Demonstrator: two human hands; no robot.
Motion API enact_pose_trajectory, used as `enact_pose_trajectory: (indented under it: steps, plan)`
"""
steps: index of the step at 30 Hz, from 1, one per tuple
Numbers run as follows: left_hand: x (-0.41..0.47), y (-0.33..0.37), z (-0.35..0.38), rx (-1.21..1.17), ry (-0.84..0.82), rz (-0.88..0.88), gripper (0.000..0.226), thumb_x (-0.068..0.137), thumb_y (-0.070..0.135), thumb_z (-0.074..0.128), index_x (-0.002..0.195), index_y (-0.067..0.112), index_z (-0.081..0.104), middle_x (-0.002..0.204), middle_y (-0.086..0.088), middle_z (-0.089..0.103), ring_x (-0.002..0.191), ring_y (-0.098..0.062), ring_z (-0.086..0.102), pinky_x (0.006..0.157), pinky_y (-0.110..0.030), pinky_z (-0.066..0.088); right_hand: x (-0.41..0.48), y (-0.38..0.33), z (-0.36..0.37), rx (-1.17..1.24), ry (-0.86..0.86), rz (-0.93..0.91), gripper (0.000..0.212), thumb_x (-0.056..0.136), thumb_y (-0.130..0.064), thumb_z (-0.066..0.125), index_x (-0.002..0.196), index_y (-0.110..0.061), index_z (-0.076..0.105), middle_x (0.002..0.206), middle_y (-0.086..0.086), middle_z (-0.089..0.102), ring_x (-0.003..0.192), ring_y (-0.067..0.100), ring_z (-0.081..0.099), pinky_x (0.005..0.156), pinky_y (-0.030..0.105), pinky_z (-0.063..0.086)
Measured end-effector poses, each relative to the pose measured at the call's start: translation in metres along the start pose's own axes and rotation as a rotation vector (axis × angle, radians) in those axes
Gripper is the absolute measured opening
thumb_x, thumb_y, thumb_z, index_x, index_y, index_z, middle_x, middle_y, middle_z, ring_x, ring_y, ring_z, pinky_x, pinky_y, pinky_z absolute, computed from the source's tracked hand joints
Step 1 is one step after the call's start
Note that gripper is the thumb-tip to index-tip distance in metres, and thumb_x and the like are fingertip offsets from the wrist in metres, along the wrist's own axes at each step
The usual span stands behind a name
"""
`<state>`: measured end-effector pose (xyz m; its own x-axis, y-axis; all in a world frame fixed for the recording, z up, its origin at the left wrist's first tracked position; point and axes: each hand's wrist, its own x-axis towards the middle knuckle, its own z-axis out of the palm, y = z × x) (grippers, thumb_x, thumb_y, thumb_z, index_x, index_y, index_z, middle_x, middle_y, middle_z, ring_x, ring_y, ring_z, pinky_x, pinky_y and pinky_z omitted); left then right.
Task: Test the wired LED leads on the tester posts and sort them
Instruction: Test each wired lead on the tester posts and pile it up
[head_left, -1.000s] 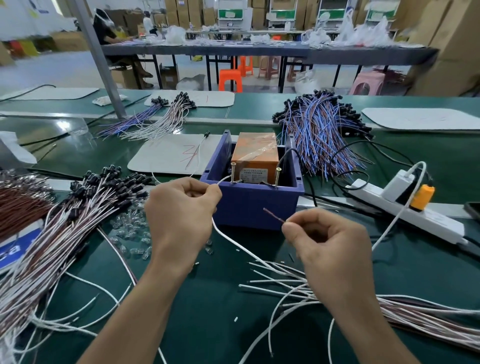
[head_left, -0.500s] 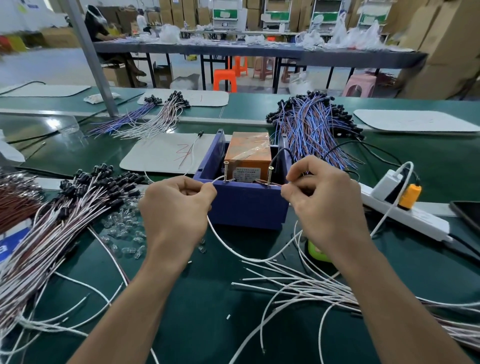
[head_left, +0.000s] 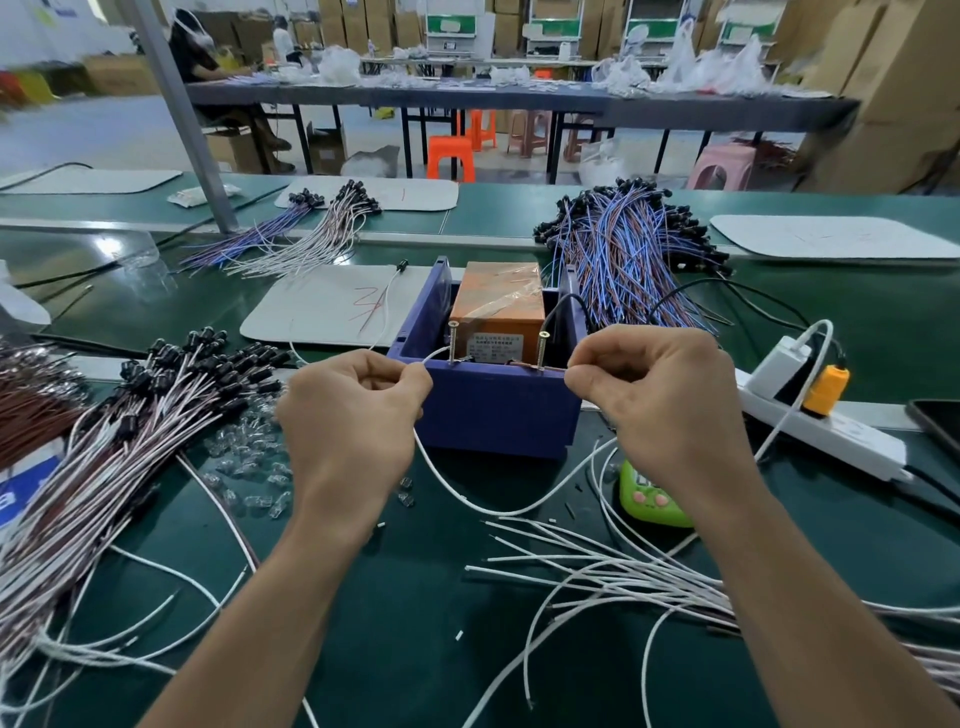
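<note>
A purple box (head_left: 493, 410) holds an orange tester (head_left: 498, 312) with two upright screw posts (head_left: 453, 340) at its front. My left hand (head_left: 353, 415) pinches a white lead end (head_left: 436, 355) against the left post. My right hand (head_left: 660, 400) pinches the brown lead end, which touches the right post (head_left: 543, 349). The white wire (head_left: 467, 493) sags in a loop between my hands. Untested white leads (head_left: 597, 577) lie under my right forearm. A pile of black-capped leads (head_left: 130, 436) lies to the left.
Blue and brown leads (head_left: 623, 249) are heaped behind the box. A white power strip (head_left: 831, 431) with an orange plug lies at right. A green device (head_left: 649, 501) sits under my right wrist. Loose clear LEDs (head_left: 244, 457) and a white mat (head_left: 332, 306) lie at left.
My right hand rose from the table to the right post with the brown lead end. My left hand stayed at the left post, and the wire now hangs between them.
</note>
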<state>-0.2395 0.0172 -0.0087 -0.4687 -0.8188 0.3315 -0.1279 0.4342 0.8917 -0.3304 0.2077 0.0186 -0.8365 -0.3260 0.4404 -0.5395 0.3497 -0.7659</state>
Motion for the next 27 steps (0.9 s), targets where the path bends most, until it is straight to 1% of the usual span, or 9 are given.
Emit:
enact_pose_trajectory:
  steps: [4,7,11,13,16,17,20,24,27]
  plan:
    - [-0.0001,-0.0005,-0.0005,-0.009,-0.01,0.009,0.023,0.079,0.026,0.08,0.058,0.027,0.07,0.05,0.016,0.066,0.046,-0.002,0.064,0.046,-0.011,0.044,0.002,-0.0005,-0.0012,0.004,0.024,0.006,0.016,0.079,-0.012,0.084,0.071,-0.023,0.076,0.064,-0.013,0.072,0.059,0.01,0.067,0.063,0.026,0.054]
    - [0.0002,-0.0007,-0.0001,-0.008,-0.007,0.0,0.022,0.078,0.026,0.08,0.059,0.027,0.07,0.05,0.015,0.066,0.045,-0.002,0.063,0.049,-0.019,0.045,0.003,-0.0007,-0.0018,0.008,0.038,0.003,0.017,0.08,-0.012,0.084,0.07,-0.023,0.075,0.064,-0.013,0.071,0.059,0.01,0.066,0.063,0.027,0.054]
    - [0.0001,-0.0001,-0.0008,-0.012,-0.001,0.01,0.022,0.078,0.026,0.08,0.058,0.027,0.07,0.05,0.016,0.066,0.044,-0.001,0.061,0.044,-0.011,0.043,0.0042,-0.0005,-0.0019,-0.003,0.046,-0.014,0.017,0.08,-0.011,0.084,0.071,-0.023,0.075,0.066,-0.014,0.072,0.059,0.01,0.067,0.063,0.028,0.054]
    - [-0.0001,0.0002,-0.0009,-0.016,-0.004,0.012,0.021,0.078,0.026,0.08,0.059,0.027,0.07,0.05,0.015,0.066,0.043,0.0,0.06,0.044,-0.011,0.043,0.0049,0.0003,-0.0004,-0.011,0.054,-0.021,0.017,0.081,-0.012,0.083,0.071,-0.023,0.075,0.065,-0.014,0.071,0.058,0.009,0.066,0.061,0.025,0.054]
    - [-0.0001,-0.0002,-0.0011,-0.01,-0.008,0.006,0.022,0.079,0.027,0.08,0.059,0.027,0.07,0.051,0.015,0.066,0.043,-0.001,0.061,0.044,-0.011,0.043,0.0058,0.0022,0.0032,-0.02,0.079,-0.02,0.018,0.08,-0.013,0.083,0.07,-0.024,0.074,0.062,-0.017,0.069,0.056,0.006,0.064,0.055,0.013,0.048]
    - [-0.0004,-0.0002,-0.0012,-0.01,-0.008,0.005,0.022,0.079,0.027,0.08,0.059,0.027,0.071,0.051,0.015,0.066,0.044,-0.001,0.061,0.044,-0.011,0.043,0.006,0.0025,0.0043,-0.028,0.083,-0.021,0.018,0.081,-0.014,0.083,0.07,-0.025,0.075,0.063,-0.018,0.069,0.056,0.006,0.064,0.055,0.013,0.048]
    - [-0.0007,0.0007,-0.0017,-0.017,-0.006,0.004,0.021,0.079,0.026,0.079,0.06,0.026,0.071,0.051,0.015,0.066,0.042,0.0,0.059,0.045,-0.011,0.043,0.0066,0.0034,0.0063,-0.05,0.103,-0.035,0.016,0.081,-0.016,0.083,0.072,-0.026,0.076,0.063,-0.016,0.07,0.057,0.006,0.066,0.058,0.022,0.053]
    - [0.0,0.0008,-0.0013,-0.017,-0.014,-0.006,0.021,0.08,0.026,0.08,0.06,0.026,0.071,0.051,0.015,0.067,0.042,0.0,0.059,0.044,-0.011,0.043,0.0072,0.0002,0.007,-0.085,0.116,-0.054,0.016,0.081,-0.016,0.083,0.071,-0.026,0.076,0.059,-0.016,0.069,0.056,0.002,0.065,0.057,0.014,0.049]
    - [-0.0017,0.0011,-0.0037,-0.035,-0.017,-0.018,0.021,0.078,0.027,0.08,0.059,0.026,0.072,0.051,0.013,0.067,0.041,0.0,0.058,0.044,-0.015,0.044,0.0023,-0.0051,0.004,-0.092,0.102,-0.035,0.015,0.08,-0.015,0.083,0.07,-0.024,0.075,0.059,-0.016,0.069,0.055,0.003,0.065,0.057,0.012,0.047]
